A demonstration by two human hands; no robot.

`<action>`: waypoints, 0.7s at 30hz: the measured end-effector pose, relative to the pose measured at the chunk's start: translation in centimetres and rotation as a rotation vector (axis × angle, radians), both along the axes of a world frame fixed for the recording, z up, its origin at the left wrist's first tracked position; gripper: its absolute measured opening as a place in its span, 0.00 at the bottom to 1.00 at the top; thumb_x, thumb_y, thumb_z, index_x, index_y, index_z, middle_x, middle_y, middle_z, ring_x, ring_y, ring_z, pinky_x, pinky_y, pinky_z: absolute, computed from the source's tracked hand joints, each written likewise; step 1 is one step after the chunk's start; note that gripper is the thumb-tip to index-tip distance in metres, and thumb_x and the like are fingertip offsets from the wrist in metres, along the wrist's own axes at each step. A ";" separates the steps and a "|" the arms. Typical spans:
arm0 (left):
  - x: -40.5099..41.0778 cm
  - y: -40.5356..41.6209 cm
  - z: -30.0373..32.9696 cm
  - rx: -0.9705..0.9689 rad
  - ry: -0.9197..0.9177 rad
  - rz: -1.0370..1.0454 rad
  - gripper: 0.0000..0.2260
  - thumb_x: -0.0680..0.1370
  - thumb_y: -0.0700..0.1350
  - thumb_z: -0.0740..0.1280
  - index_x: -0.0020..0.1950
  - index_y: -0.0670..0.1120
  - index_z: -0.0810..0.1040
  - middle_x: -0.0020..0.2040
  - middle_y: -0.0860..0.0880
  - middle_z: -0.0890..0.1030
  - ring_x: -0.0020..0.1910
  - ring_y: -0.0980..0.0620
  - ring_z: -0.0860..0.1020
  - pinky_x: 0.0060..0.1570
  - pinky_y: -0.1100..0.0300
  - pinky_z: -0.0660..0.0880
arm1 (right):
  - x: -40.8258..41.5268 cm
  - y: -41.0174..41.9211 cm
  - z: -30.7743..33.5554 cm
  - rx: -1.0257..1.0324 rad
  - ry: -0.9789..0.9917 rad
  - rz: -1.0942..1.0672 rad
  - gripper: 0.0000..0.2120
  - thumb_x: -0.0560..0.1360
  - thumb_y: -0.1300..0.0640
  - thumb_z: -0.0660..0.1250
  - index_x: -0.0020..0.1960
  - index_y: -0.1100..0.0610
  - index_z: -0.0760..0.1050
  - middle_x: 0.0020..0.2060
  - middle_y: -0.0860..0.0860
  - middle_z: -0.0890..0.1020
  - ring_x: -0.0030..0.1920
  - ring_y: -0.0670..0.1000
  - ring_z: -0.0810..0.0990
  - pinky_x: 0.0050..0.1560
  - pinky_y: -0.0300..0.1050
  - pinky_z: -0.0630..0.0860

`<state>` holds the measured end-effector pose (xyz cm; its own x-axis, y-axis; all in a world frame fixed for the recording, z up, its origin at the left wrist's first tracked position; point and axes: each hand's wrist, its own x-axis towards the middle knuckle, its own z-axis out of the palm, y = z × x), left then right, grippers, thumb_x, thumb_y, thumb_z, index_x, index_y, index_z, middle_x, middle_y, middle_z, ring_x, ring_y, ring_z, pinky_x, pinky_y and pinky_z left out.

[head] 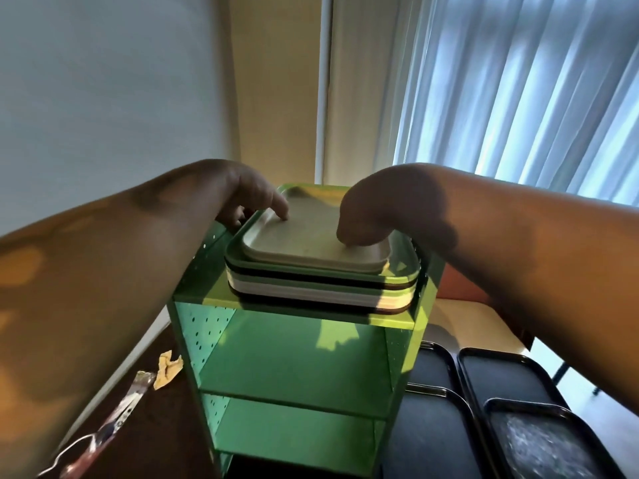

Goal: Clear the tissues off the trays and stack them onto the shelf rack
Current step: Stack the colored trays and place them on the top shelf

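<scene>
A green metal shelf rack [297,357] stands on the dark table. On its top level lies a stack of several trays [321,288], green, black and white. The uppermost one is a small beige tray [311,236]. My left hand [249,198] grips the beige tray's left rim, thumb on top and fingers curled under the edge. My right hand [373,216] holds its right rim, thumb pressed down inside the tray. No tissue shows on the beige tray. The rack's two lower shelves hold nothing.
Several black trays [498,382] lie on the table right of the rack; the nearest right one [539,444] has a pale smear on it. A crumpled yellowish tissue [167,368] and a wrapper [117,420] lie left of the rack. Curtains hang behind.
</scene>
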<state>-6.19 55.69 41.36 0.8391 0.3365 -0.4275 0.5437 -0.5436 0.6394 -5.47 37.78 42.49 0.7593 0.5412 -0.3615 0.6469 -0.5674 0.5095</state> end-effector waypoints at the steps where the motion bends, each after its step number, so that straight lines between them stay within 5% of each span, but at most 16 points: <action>1: 0.2 0.2 0.0 -0.004 -0.008 0.010 0.23 0.76 0.43 0.74 0.69 0.39 0.73 0.63 0.35 0.77 0.61 0.34 0.79 0.63 0.41 0.77 | 0.0 -0.7 0.2 0.200 0.051 -0.076 0.18 0.86 0.64 0.54 0.73 0.69 0.71 0.71 0.63 0.75 0.70 0.60 0.73 0.26 0.29 0.67; 5: 0.4 -0.4 0.2 0.096 0.024 0.000 0.21 0.78 0.46 0.72 0.68 0.39 0.74 0.63 0.35 0.78 0.60 0.35 0.80 0.62 0.41 0.78 | 1.3 -1.9 0.7 0.307 -0.132 -0.026 0.19 0.86 0.58 0.53 0.71 0.64 0.73 0.66 0.59 0.77 0.61 0.57 0.76 0.46 0.38 0.66; 9: 0.7 -3.7 3.0 0.329 -0.168 -0.033 0.21 0.79 0.50 0.70 0.69 0.42 0.75 0.65 0.39 0.78 0.60 0.38 0.79 0.61 0.43 0.78 | 2.4 -4.3 2.6 0.456 -0.177 -0.047 0.13 0.84 0.59 0.57 0.57 0.63 0.79 0.51 0.57 0.79 0.48 0.56 0.73 0.44 0.45 0.70; 11: 1.3 -6.2 5.1 0.320 -0.357 -0.092 0.20 0.79 0.49 0.70 0.68 0.42 0.75 0.62 0.42 0.79 0.58 0.42 0.80 0.60 0.46 0.79 | 2.9 -5.8 3.5 0.571 -0.174 -0.058 0.14 0.83 0.62 0.56 0.57 0.65 0.80 0.54 0.60 0.82 0.49 0.58 0.77 0.46 0.44 0.71; 16: 3.0 -13.2 8.9 0.327 -0.625 -0.249 0.14 0.79 0.50 0.70 0.57 0.40 0.79 0.43 0.45 0.81 0.41 0.51 0.81 0.35 0.59 0.75 | 7.3 -11.4 4.7 0.963 -0.152 -0.218 0.18 0.83 0.59 0.55 0.64 0.64 0.79 0.63 0.60 0.80 0.62 0.61 0.79 0.60 0.50 0.76; 21: 5.2 -20.4 10.0 0.387 -0.638 -0.335 0.16 0.78 0.51 0.70 0.57 0.39 0.82 0.51 0.40 0.85 0.52 0.42 0.84 0.42 0.56 0.81 | 10.0 -18.3 4.2 1.166 -0.165 -0.266 0.18 0.84 0.52 0.57 0.63 0.63 0.79 0.59 0.61 0.81 0.60 0.62 0.80 0.54 0.49 0.75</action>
<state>-1.04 35.29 51.34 0.9638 0.0505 0.2618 -0.0921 -0.8584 0.5046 4.57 19.53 46.71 0.8874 0.2971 0.3524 0.4154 -0.8469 -0.3320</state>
